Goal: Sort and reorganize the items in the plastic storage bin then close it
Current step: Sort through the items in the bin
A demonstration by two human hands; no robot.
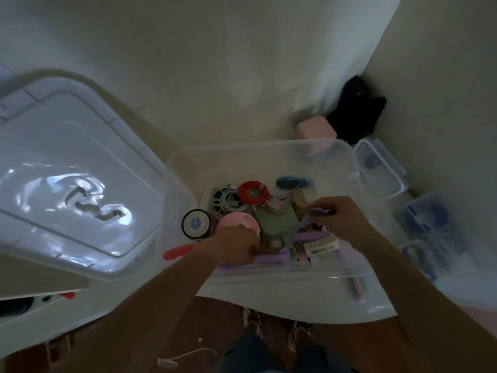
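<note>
I logged sorting as mid-way: bin open, lid off at 9 o'clock. Left hand gripped a purple utensil; right hand's fingers pinched a purple spoon. Closing remained.

Clear plastic bin sits open on the white counter, near the front edge. Its lid, translucent white, lies off to the left, tilted, one corner overlapping the bin's left rim.

Inside I see a jumble: red coiled cable at the back, white cable coil just left of it, teal clip to the right. A round black-rimmed tin stands against the left wall. Pink round piece beside a sage green case. Purple pieces lie along the near wall; cream hair clip next to them. Blurred, small detail unreadable.
</note>
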